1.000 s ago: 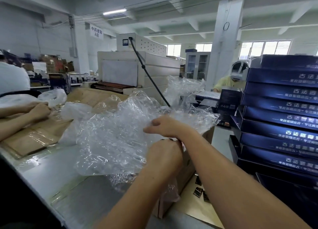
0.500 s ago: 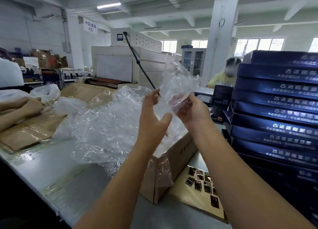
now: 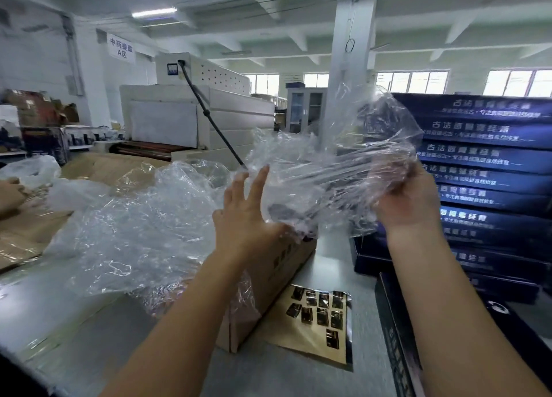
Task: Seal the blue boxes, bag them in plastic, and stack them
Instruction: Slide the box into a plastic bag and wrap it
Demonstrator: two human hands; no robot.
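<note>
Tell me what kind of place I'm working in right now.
Probably a factory packing floor. A tall stack of identical blue boxes stands at the right, a tunnel machine, likely a shrink-wrapper, sits behind, and the right hand grips a clear plastic bag above a carton heaped with more.

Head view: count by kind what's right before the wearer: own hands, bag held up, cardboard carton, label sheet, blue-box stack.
Wearer's hands: 2 (left hand, right hand)
Held plastic bag: 1
Brown cardboard carton: 1
Tan label sheet: 1
Tall stack of blue boxes: 1
Total: 6
</note>
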